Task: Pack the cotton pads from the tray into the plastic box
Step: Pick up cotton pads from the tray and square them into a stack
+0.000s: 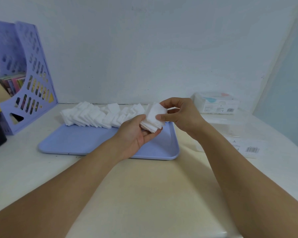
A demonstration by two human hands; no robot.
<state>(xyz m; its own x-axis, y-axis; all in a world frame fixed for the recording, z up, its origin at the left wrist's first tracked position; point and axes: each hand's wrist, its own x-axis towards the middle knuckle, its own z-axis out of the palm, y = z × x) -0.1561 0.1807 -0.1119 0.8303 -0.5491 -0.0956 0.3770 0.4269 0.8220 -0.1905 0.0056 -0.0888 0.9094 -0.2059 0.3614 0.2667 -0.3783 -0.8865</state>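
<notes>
Pale walls meet at a corner behind a cream desk (144, 186), where a lavender tray (76, 143) lies flat with a long row of white cotton pads (100, 114) leaning along its far edge. At the row's right end both hands work over the tray. The left hand (136, 133) is turned palm up, its curled fingers cupping a small stack of pads (153, 119) from below. The right hand (181, 114) comes in from the right with wrist bent, thumb and fingertips pinching the top of that same stack, apparently squaring its edges.

Judging by this, the step in hand is gathering a batch, not yet packing it. The clear plastic box (230, 133) sits on the desk to the right of the tray, near the right forearm, and its inside is hard to read through the glare. Behind it stands a sealed pack of pads (217, 105). The next move likely calls for keeping the stack pressed together and carrying it rightward over the box rim without letting it fan out.

A purple file holder (29, 79) stands at the far left.
</notes>
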